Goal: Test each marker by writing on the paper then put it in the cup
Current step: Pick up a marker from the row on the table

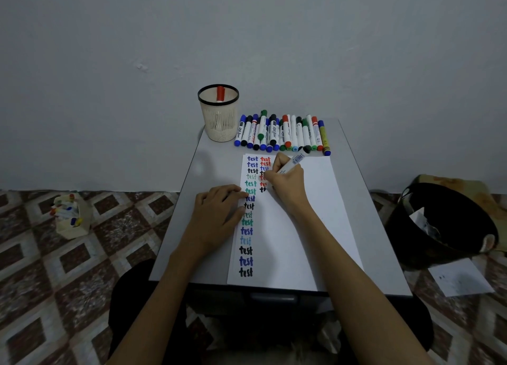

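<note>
A marker [291, 163] is gripped in the right hand [285, 183], its tip on the paper [301, 227]. The paper is pinned by the flat, spread left hand [216, 213].

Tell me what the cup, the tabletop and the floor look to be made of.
Cup: likely moulded plastic, cream and matt, with slotted mesh walls and a black rim.
Tabletop: a smooth grey laminate or painted board, judging by its faint sheen and thin straight edge; which one is unclear.
Floor: seemingly glazed ceramic tile or printed vinyl, with a repeating brown and white diamond pattern.
</note>
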Demonstrator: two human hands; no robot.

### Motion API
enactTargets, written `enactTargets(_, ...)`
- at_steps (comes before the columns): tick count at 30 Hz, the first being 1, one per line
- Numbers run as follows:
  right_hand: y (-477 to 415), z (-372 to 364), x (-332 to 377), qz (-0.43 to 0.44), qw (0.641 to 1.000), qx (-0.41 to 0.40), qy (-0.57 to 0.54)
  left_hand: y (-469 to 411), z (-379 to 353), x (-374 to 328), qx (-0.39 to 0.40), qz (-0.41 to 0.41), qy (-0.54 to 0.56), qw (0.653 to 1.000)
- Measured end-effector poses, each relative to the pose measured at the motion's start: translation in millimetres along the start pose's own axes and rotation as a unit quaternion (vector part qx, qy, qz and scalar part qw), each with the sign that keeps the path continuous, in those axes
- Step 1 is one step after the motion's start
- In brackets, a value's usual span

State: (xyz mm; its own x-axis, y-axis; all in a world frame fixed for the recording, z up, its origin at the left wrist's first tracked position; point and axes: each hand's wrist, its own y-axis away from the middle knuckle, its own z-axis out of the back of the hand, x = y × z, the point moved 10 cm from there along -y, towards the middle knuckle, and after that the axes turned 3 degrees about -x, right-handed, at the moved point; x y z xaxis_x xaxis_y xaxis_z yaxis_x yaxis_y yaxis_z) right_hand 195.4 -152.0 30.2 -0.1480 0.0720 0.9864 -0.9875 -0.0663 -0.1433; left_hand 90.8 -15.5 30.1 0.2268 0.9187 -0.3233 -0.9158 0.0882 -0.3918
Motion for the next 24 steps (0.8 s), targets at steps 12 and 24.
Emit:
enactTargets(12,0,7,-3,-0.015,0.999,-0.038,0.007,1,1,0,-0.002,0.0,0.003,1.0)
enactTargets(24,0,12,-5,-0.013,0.997,-0.07,0.013,1,-2,2,0.004,-0.003,0.005,1.0)
